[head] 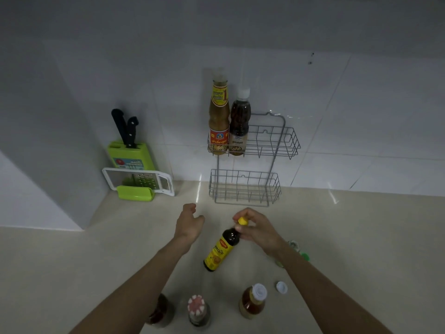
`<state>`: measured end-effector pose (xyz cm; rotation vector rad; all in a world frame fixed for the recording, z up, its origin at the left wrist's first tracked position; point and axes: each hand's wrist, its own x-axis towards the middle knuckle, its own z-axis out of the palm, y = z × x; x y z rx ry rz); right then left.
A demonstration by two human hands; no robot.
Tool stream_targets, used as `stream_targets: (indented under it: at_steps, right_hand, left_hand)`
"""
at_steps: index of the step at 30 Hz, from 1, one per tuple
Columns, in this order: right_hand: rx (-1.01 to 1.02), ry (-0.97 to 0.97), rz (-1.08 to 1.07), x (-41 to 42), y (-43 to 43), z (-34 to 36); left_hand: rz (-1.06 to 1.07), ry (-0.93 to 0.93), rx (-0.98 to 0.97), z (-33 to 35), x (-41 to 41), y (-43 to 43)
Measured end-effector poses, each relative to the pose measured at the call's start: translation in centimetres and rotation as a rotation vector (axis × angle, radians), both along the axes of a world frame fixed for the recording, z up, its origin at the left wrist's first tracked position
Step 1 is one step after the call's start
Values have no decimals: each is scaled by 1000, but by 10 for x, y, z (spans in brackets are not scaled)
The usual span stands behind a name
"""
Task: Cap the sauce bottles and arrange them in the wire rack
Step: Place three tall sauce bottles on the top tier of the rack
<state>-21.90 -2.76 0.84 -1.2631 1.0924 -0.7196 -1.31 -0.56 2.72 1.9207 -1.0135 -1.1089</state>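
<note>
A dark sauce bottle (220, 251) with a yellow label stands on the counter. My right hand (255, 229) grips its yellow cap (242, 221) at the neck. My left hand (189, 222) hovers to the left of it, fingers loosely curled, holding nothing. A two-tier wire rack (272, 143) hangs on the wall; its upper basket holds a tall tan sauce bottle (218, 116) and a dark bottle (239, 124) with a white cap at its left end. The lower basket (244, 189) holds nothing. Three more bottles stand near the front edge: (160, 309), (198, 310), (252, 301).
A loose white cap (281, 287) lies on the counter at the right, and green caps (304, 256) show behind my right forearm. A green knife block (130, 153) with two knives and a white grater (139, 180) stand in the left corner by the wall.
</note>
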Motion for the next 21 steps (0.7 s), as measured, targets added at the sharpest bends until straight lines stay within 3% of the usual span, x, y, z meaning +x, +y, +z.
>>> stream_targets:
  at_steps: [4,10,13,21]
  right_hand:
    - [-132,-29,-15,-13,-22,49]
    - [-483,-99,-142,-32,-62,172]
    - [-693,-19,-220,-34,-84,218]
    - [-876,119,-371,-20,-128,237]
  left_hand:
    - [27,2,-63,14,1,-10]
    - [-39,14,-242,58,-10,-47]
    - [-81,-22,-312,85,-20,-63]
    - [-181,14,-494,134,-34,-93]
